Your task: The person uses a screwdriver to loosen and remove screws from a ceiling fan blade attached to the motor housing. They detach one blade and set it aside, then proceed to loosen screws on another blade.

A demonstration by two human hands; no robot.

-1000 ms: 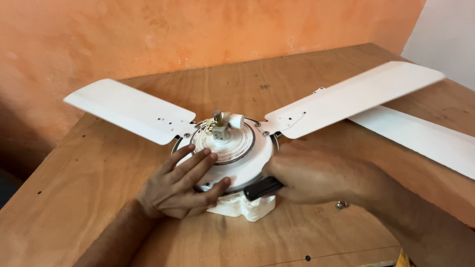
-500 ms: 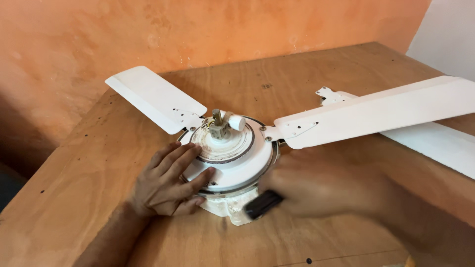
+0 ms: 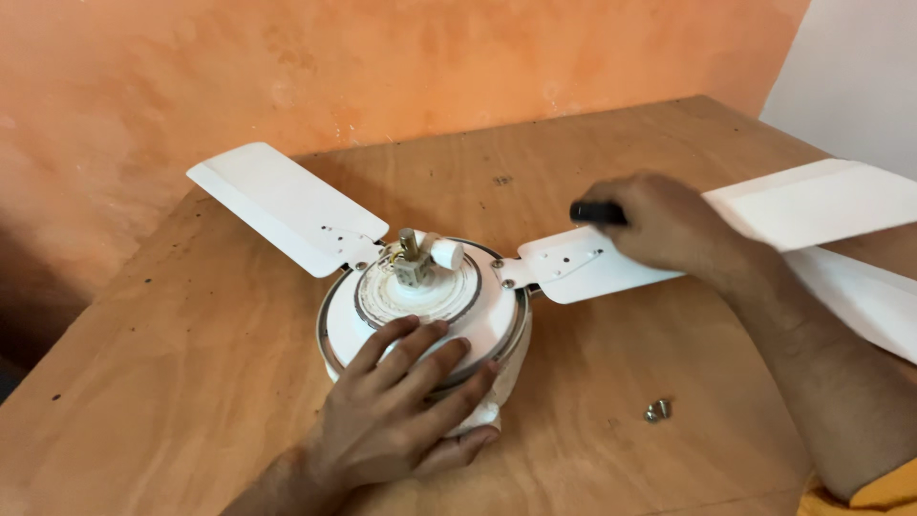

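Note:
A white ceiling fan motor [image 3: 420, 306] lies on a wooden table [image 3: 191, 382], its short shaft and wiring pointing up. One white blade [image 3: 282, 205] reaches to the back left, another blade [image 3: 745, 225] to the right. My left hand [image 3: 406, 406] rests flat on the near side of the motor housing, fingers spread. My right hand [image 3: 659, 225] hovers over the root of the right blade, closed around a black tool handle [image 3: 597, 212]; the tool's tip is hidden by the hand.
Loose metal screws [image 3: 656, 411] lie on the table near my right forearm. A third blade [image 3: 860, 296] sticks out under the right one. An orange wall [image 3: 382, 67] rises behind the table, and a white wall [image 3: 850, 76] stands at the right.
The fan has turned so its blades swung toward the right. My right hand lifted from the front of the motor and moved up to the right blade's root, carrying the black-handled tool.

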